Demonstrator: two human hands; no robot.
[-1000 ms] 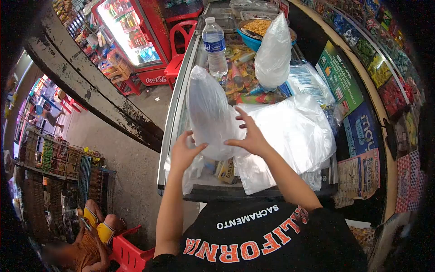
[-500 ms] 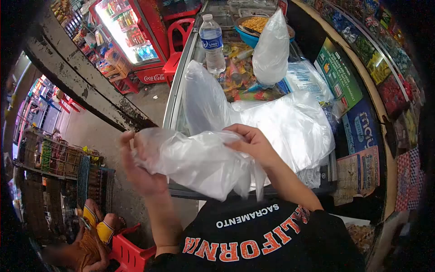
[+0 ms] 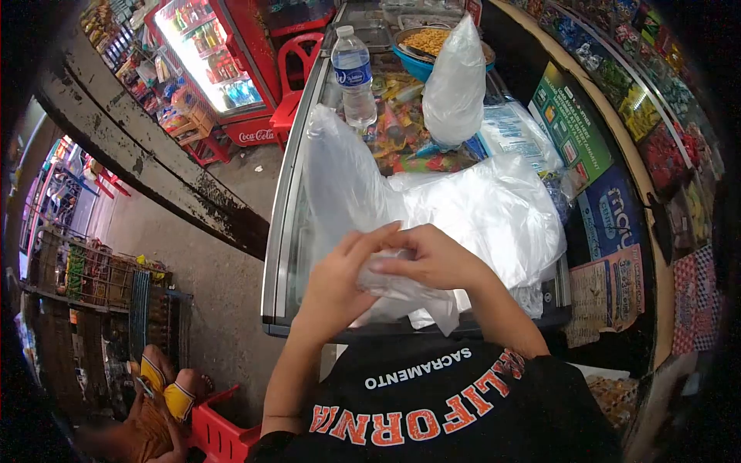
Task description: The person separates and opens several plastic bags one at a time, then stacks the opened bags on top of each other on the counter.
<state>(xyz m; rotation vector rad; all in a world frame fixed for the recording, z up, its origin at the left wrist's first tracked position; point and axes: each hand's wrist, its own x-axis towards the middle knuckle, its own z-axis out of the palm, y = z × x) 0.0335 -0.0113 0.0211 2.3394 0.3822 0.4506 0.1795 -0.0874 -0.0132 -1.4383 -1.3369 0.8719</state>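
A clear, thin plastic bag (image 3: 409,292) is bunched up between my two hands, close in front of my chest. My left hand (image 3: 343,274) is wrapped around its left side. From the right, my right hand (image 3: 432,258) pinches the same bag, with thumb and fingers meeting my left fingers. Just beyond my hands, a large heap of white plastic bags (image 3: 486,216) covers the near part of the glass-topped case. Left of the heap, a puffed-up clear bag (image 3: 343,170) stands upright. Part of the held bag is hidden by my fingers.
Farther back on the case stand a water bottle (image 3: 354,77), a cone-shaped white plastic bundle (image 3: 455,89) and a blue basin (image 3: 413,65) with brown food. A red drinks fridge (image 3: 258,92) is beyond. At lower left, a person (image 3: 158,409) sits by a red chair (image 3: 220,424).
My left hand has moved right to meet my right hand. The bag, spread wide between them before, is now gathered into a small bunch.
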